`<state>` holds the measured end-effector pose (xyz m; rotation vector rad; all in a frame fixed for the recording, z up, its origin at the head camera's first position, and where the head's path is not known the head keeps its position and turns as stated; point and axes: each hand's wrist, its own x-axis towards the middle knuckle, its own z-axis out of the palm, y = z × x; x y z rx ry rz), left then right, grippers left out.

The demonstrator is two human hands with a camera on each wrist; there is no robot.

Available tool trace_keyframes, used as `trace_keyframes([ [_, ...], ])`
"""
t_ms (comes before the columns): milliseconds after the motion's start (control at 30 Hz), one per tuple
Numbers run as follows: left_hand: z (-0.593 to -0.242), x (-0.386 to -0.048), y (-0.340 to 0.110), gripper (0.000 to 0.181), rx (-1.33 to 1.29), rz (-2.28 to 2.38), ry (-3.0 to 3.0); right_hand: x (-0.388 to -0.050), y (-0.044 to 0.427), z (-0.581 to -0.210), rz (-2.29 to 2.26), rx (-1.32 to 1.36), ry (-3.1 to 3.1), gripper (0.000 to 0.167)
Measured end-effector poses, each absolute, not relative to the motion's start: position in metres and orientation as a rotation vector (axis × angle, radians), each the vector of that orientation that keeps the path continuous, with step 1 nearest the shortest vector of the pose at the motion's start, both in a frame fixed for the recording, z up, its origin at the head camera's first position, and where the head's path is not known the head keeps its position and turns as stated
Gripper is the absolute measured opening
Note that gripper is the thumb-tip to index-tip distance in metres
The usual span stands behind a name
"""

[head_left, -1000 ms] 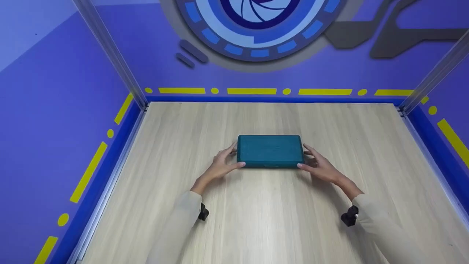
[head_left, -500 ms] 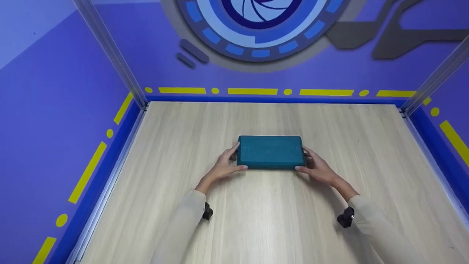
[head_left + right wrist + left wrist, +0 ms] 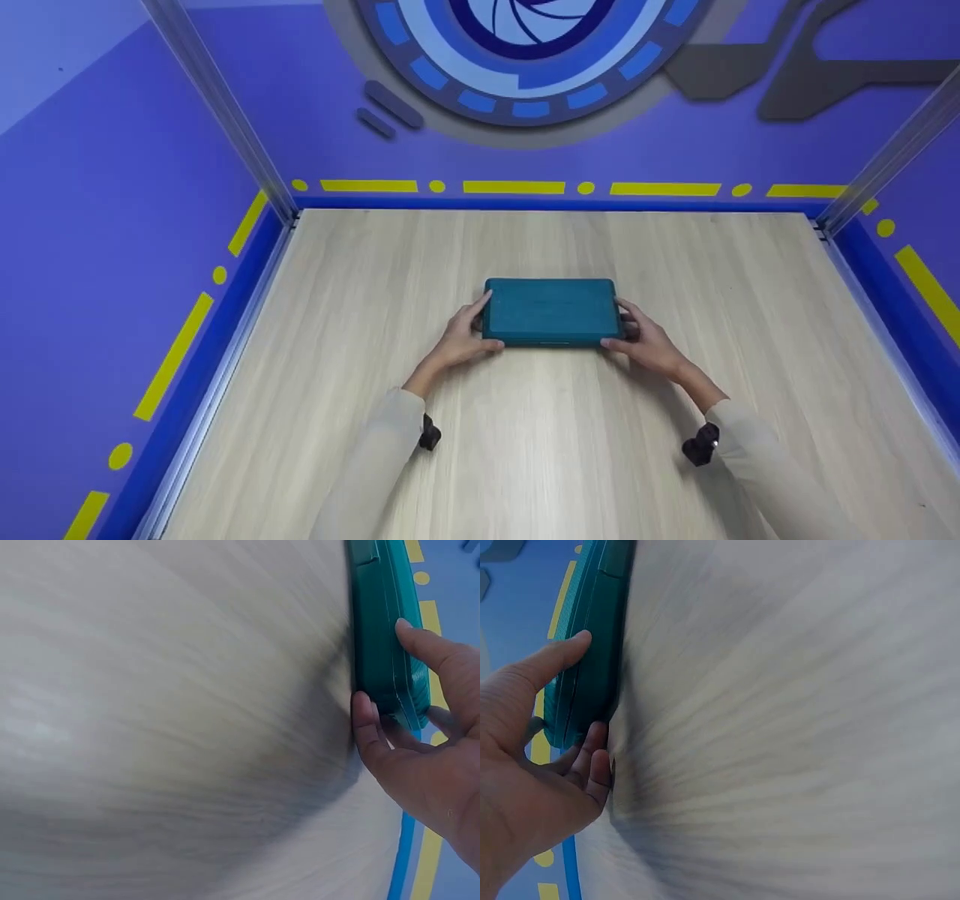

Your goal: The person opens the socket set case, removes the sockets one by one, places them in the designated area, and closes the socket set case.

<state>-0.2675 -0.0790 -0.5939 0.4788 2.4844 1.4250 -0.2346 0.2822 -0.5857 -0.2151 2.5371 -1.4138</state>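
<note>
A teal rectangular case lies flat on the wooden table, long side toward me. My left hand grips its left end, thumb on the front face and other fingers at the end. At the opposite end my right hand holds it the same way. In the left wrist view, the case shows a seam along its side and part of a front catch; the left little finger is close to the tabletop. The right wrist view shows the right thumb pressed on the case, fingertips low at its end.
The pale wooden tabletop spreads around the case. A blue-purple back wall with yellow dashes rises behind it. Metal posts stand at the rear corners, and side walls flank the table. A small black camera sits at the right wrist.
Both hands have closed in on the case's ends; fingers that stood slightly off its sides now touch it. The case looks nearly unmoved.
</note>
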Motion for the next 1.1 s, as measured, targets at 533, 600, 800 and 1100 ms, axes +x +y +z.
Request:
trace_keyframes([
  [533, -0.590, -0.262, -0.074, 0.074, 0.529, 1.469, 2.504, -0.230, 0.276, -0.583, -1.448, -0.232, 2.571, 0.075],
  [600, -0.590, -0.262, -0.074, 0.071, 0.547, 1.471, 2.508, -0.229, 0.276, -0.583, -1.454, -0.239, 2.576, 0.074],
  [800, -0.586, -0.262, -0.073, 0.067, 0.533, 1.443, 2.506, -0.226, 0.275, -0.580, -1.450, -0.190, 2.569, 0.073],
  [1100, -0.576, -0.262, -0.065, 0.084, 0.337, 1.425, 2.453, -0.226, 0.277, -0.574, -1.517, -0.114, 2.535, 0.069],
])
